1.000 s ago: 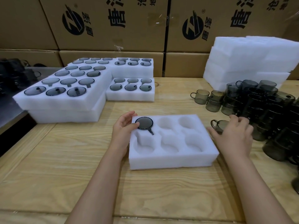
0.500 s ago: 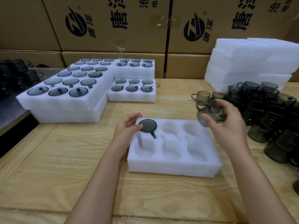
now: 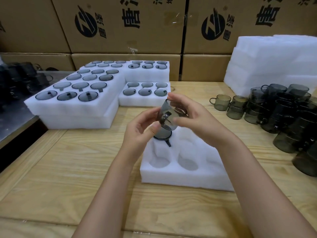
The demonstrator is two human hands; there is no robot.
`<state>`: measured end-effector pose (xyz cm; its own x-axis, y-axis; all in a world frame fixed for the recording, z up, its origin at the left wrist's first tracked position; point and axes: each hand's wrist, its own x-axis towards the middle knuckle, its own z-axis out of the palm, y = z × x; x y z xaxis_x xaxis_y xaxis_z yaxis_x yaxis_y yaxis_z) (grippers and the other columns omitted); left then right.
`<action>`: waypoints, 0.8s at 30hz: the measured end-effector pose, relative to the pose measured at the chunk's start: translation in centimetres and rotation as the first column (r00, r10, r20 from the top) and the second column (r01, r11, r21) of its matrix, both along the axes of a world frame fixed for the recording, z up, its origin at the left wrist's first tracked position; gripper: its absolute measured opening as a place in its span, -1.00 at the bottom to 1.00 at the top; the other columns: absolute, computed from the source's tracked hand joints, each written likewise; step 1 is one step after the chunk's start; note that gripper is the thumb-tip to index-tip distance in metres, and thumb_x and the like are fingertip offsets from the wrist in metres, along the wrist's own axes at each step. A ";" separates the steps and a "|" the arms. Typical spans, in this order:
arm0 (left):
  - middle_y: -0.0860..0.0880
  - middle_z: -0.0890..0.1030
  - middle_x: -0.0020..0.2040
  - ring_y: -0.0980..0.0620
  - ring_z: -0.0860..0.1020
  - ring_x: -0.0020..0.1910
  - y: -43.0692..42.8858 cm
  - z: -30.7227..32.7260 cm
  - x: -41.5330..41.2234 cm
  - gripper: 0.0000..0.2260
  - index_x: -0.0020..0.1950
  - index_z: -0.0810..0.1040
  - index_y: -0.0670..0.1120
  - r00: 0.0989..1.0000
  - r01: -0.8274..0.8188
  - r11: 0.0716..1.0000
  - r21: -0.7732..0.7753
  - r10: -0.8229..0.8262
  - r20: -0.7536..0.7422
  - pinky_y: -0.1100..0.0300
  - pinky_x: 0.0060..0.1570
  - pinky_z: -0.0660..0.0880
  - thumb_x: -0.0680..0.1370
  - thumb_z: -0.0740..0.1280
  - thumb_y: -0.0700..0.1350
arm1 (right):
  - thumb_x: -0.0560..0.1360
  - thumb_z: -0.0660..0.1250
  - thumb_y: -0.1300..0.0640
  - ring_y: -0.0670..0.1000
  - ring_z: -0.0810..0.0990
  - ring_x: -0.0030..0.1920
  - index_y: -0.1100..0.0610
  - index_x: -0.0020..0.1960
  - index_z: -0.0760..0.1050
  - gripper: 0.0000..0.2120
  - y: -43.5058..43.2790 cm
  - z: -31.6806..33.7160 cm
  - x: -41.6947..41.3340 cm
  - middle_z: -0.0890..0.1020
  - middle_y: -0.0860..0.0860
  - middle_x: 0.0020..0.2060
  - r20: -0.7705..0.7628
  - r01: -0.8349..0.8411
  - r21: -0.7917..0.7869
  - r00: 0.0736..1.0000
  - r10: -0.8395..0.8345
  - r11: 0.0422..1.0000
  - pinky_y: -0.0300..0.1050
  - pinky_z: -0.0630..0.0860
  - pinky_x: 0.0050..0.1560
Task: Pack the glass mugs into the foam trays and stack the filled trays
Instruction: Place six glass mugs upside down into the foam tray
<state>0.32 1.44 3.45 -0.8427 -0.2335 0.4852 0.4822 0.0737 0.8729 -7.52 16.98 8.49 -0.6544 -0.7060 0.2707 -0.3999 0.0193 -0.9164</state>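
Gripped round its wall by right hand (image 3: 193,121) and pinched at base by left hand (image 3: 139,129), tilted just above white foam tray (image 3: 171,176): small smoky-grey glass mug (image 3: 167,115), light, rigid, slick, breakable; best held round body.

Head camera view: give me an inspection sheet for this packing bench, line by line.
Surface: pale wooden table, bare planks showing in front.
Job's things: smoky glass mug held above the white foam tray; seated mug in the tray's far-left pocket, the two near pockets in view empty; loose mugs clustered at right; filled foam trays stacked at left.
Clutter: nothing seen.
Grippers: left hand and right hand both grip the smoky glass mug.
Cables: nothing seen.
Surroundings: printed cardboard boxes behind; white foam stack at back right; dark glassware at far left, blurred.
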 end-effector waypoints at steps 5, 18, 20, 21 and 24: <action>0.03 0.63 0.03 0.11 0.63 -0.05 1.5 0.1 -0.7 -0.63 0.11 0.55 0.00 0.994 -0.036 0.999 -0.006 0.036 0.106 0.23 -0.01 0.53 0.42 0.43 -0.37 | 0.41 0.35 -0.23 -0.21 0.51 0.10 0.00 0.33 0.37 -0.43 0.3 -0.6 -1.0 0.53 -0.12 0.13 0.102 0.054 0.140 0.992 -0.068 0.989 -0.24 0.40 0.06; 0.10 0.60 0.06 0.09 0.54 0.12 2.9 2.5 -5.5 -0.82 0.13 0.50 0.10 0.890 -0.002 0.935 -0.354 0.164 0.425 0.21 0.09 0.42 0.59 0.22 0.10 | 0.43 0.44 0.18 -0.07 0.47 0.22 0.08 0.23 0.43 -0.60 3.3 -2.1 -3.1 0.44 0.02 0.17 -0.113 0.042 0.316 0.994 -0.006 0.948 -0.11 0.37 0.32; 0.10 0.59 0.11 0.12 0.53 0.14 3.7 1.8 -6.1 -0.72 0.21 0.50 0.07 0.880 0.055 0.913 -0.404 0.147 0.452 0.19 0.14 0.41 0.59 0.18 0.15 | 0.44 0.42 0.19 -0.06 0.45 0.23 0.11 0.26 0.42 -0.58 3.5 -2.0 -3.1 0.44 0.04 0.16 -0.175 0.034 0.359 0.984 0.031 0.933 -0.12 0.36 0.31; 0.10 0.59 0.12 0.13 0.52 0.13 4.0 1.5 -6.2 -0.70 0.22 0.50 0.08 0.882 0.067 0.906 -0.418 0.142 0.450 0.17 0.16 0.42 0.60 0.16 0.17 | 0.45 0.42 0.20 -0.06 0.45 0.22 0.12 0.26 0.42 -0.59 3.5 -1.9 -3.2 0.45 0.04 0.15 -0.209 0.043 0.375 0.977 0.039 0.926 -0.12 0.36 0.30; 0.16 0.59 0.08 0.18 0.53 0.11 4.2 0.8 -6.2 -0.71 0.14 0.52 0.15 0.889 0.089 0.913 -0.398 0.107 0.445 0.19 0.14 0.42 0.60 0.10 0.22 | 0.46 0.40 0.21 -0.08 0.44 0.21 0.15 0.27 0.41 -0.60 3.5 -1.7 -3.3 0.47 0.01 0.16 -0.277 0.059 0.399 0.959 0.058 0.915 -0.15 0.35 0.28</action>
<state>-5.89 5.68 4.28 -0.9878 -0.1127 0.1073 0.0435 0.4622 0.8857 -10.80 20.49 6.79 -0.5948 -0.7922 0.1365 -0.6358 0.3598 -0.6828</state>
